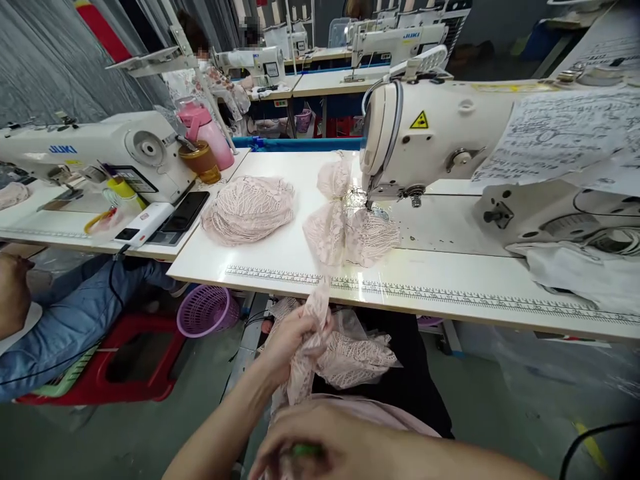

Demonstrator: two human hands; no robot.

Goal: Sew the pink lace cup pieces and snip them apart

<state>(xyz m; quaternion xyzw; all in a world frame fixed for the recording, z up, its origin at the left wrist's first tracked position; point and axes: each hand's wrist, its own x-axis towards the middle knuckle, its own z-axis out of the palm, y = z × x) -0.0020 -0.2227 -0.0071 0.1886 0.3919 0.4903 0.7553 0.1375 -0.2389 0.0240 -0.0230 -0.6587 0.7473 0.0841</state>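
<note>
My left hand (294,335) is closed around a gathered strip of pale pink lace (317,308) in front of the table edge. The strip runs up over the edge to sewn lace pieces (327,230) lying beside the needle of the sewing machine (385,140). Low in the view, my right hand (310,433) is curled and smeared by motion. A small green object (306,450) shows within its fingers; its kind is too blurred to tell. More pink lace (355,360) rests on my lap under the left hand.
A stack of pink lace pieces (253,210) lies left of the needle. Farther left are a phone (186,211), an amber cup (201,162), a pink bottle (213,137) and another sewing machine (135,150). A purple basket (207,311) stands below. A person in jeans (95,317) sits at left.
</note>
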